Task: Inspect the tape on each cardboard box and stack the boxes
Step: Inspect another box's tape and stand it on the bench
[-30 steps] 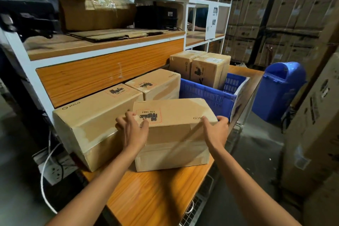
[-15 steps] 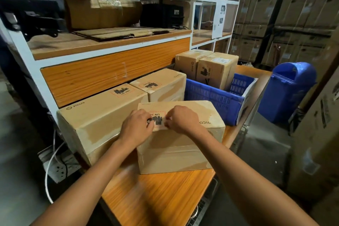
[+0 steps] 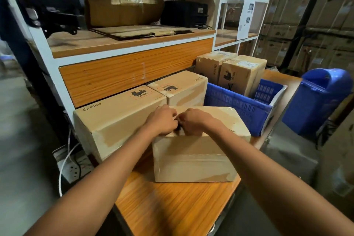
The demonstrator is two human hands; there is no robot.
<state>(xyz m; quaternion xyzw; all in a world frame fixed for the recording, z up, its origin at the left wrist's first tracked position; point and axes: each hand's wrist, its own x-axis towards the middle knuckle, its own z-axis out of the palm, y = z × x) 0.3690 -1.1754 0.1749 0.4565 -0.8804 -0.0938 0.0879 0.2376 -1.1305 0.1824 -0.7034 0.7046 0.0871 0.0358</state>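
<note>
Head view, the only one. Near cardboard box sits on the orange wooden table, close to its front edge, just right of a longer box marked PICO. Both hands rest on the near box's top, knuckles almost touching. Left hand and right hand have fingers curled down over the middle of the lid; fingertips hidden under the knuckles, so cannot tell whether they pinch tape or only press. The printed label beneath is almost wholly covered; a dark sliver shows between the hands. Tape on the front face reads as a faint glossy band, edges hard to make out. Behind, a third box; two more stand in a blue crate, their bases hidden by its wall. Blue bin at right.
</note>
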